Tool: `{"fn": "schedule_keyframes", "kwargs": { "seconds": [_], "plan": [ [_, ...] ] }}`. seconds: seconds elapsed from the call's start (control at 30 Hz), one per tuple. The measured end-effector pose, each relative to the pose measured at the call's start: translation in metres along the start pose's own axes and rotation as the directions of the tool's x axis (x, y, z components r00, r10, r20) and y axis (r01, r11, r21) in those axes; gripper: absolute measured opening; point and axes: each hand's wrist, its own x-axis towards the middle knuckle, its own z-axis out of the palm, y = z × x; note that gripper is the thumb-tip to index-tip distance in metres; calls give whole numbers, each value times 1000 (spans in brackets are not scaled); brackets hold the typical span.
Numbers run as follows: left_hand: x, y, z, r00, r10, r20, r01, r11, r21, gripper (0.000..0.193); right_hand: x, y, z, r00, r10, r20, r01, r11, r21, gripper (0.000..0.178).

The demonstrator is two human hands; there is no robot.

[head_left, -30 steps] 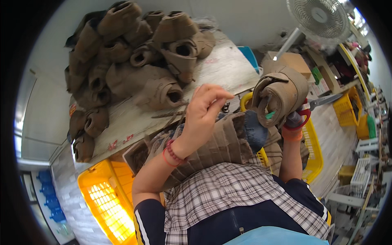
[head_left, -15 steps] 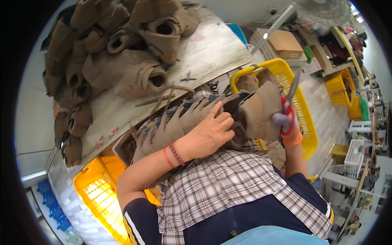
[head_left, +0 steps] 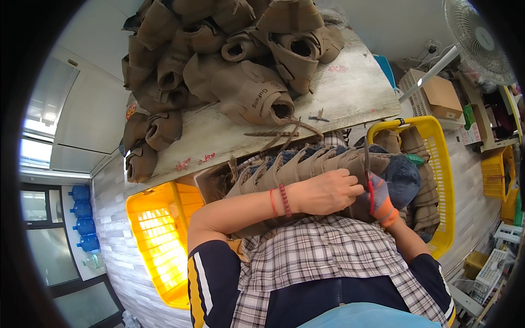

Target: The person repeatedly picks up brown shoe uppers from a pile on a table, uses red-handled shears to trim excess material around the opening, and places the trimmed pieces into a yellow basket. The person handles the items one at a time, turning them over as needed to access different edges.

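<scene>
A row of nested brown shoe uppers with dark blue fleece lining lies across my lap. My left hand, bare, is closed with curled fingers on the upper at the row's right end. My right hand, in an orange and grey glove, grips red-handled scissors. Their blades point up beside the edge of that end upper. Whether they bite into it I cannot tell. Just right of the scissors, blue fleece lining bulges outward.
Ahead, a worn white table bears a heap of brown shoe uppers and loose strips. A yellow basket with more uppers stands at my right, another yellow basket at my left. A fan is at the far right.
My left hand has shifted from pointing along the row to gripping its right end. The scissors have come in against the end upper, whose blue lining now shows. The view has swung left.
</scene>
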Motion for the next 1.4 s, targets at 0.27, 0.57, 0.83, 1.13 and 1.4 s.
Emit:
{"fn": "schedule_keyframes", "kwargs": {
  "seconds": [0.27, 0.57, 0.83, 1.13, 1.4],
  "plan": [
    [-58, -71, -21, 720, -604, -342, 689, 683, 242, 14, -6, 8, 25, 983, -46, -175, 91, 961, 260, 44],
    [-147, -63, -66, 578, -722, -381, 816, 519, 255, 18, -28, 6, 20, 976, 42, -212, -1, 982, 189, 42],
    [-185, 1, -102, 100, -794, -599, -299, 551, -779, 31, -48, 2, 7, 963, 7, -269, -21, 999, -49, 33],
    [-166, -5, -55, 270, -902, -336, -539, 148, -829, 31, -52, -31, -21, 878, -51, -476, 168, 964, 206, 36],
    [-162, -8, -44, 345, -904, -252, -479, 62, -876, 31, -34, -96, -23, 876, -165, -453, 253, 957, 140, 40]
  ]
}}
